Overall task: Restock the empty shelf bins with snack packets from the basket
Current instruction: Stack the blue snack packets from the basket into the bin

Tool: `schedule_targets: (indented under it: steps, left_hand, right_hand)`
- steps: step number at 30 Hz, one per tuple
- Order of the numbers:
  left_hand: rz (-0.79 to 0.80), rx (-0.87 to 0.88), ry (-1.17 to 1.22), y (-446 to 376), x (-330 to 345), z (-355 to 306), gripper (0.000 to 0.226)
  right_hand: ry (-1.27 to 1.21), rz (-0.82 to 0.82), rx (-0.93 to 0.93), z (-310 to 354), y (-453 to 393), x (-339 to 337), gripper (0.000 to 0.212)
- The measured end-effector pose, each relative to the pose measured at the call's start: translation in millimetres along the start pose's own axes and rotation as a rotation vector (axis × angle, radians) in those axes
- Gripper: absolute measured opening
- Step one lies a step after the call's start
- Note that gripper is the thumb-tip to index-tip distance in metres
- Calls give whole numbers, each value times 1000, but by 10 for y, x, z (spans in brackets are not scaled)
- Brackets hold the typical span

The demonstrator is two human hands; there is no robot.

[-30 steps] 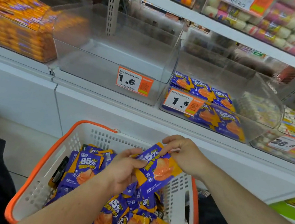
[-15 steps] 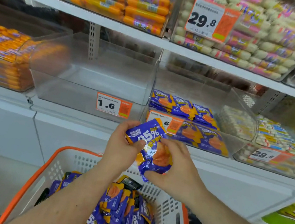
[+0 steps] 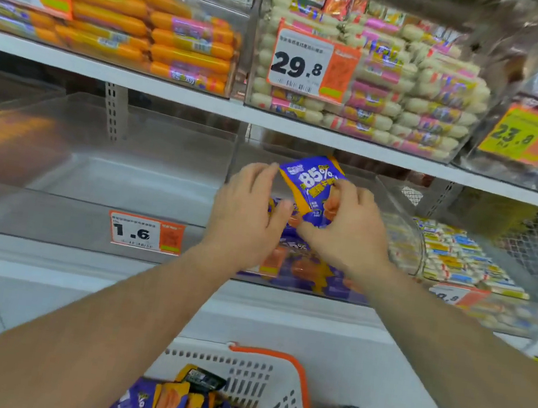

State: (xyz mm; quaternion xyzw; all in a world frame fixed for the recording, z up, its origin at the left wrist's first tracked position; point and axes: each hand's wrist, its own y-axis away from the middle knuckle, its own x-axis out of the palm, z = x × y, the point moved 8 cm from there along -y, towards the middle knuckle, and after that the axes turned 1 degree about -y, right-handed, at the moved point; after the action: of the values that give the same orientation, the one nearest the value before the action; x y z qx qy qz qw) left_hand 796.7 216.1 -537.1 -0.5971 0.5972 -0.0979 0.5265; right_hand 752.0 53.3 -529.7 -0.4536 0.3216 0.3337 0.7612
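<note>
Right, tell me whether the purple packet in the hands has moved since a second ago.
Yes. The purple packet has gone up and forward, from over the basket to above the partly filled bin.

Orange sausages (image 3: 166, 37) and pale sausage packs (image 3: 423, 101) fill upper-shelf bins behind price tags (image 3: 301, 64).

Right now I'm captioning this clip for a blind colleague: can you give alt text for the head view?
Two hands, left hand and right hand, hold a purple and orange snack packet marked 85% over a clear shelf bin that already holds matching packets. Left of it sits an empty clear bin with a 1.6 price tag; below, a white orange-rimmed basket holds more packets.
</note>
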Motion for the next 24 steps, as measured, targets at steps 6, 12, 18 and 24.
schedule_targets:
  steps: [6,12,18,24]
  left_hand:
    - [558,41,-603,156,660,225,64]
    - [577,31,-640,129,714,230,49]
    - [588,89,-650,139,749,230,40]
    - [580,73,-664,144,775,252,43]
  right_hand:
    - [296,266,330,-609,-752,423,87]
    - [283,335,511,-979,-891,740,72]
    - [344,488,491,-1147,-861,1062,84]
    - [255,620,463,-1130,-805,1219,62]
